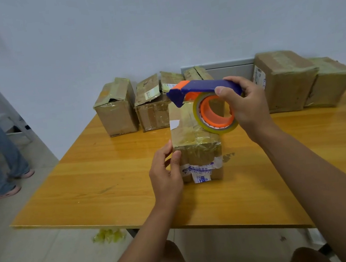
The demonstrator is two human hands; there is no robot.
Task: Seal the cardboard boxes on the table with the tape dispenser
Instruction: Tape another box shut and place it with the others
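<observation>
Gripping tape dispenser (205,96) above box (195,141), right hand (245,103); left hand (166,171) holding box's side.

Table (108,179) glossy wood; box (193,141) cardboard under shiny tape; dispenser (203,87) smooth plastic.

Six cardboard boxes stand on the desk (113,182): one at centre frame (196,149), three in a row at upper centre-left (116,109) (153,107) (197,74), two at upper right (284,81) (330,81). One tape dispenser (204,91) carries one tape roll (216,114). Two hands show.
</observation>
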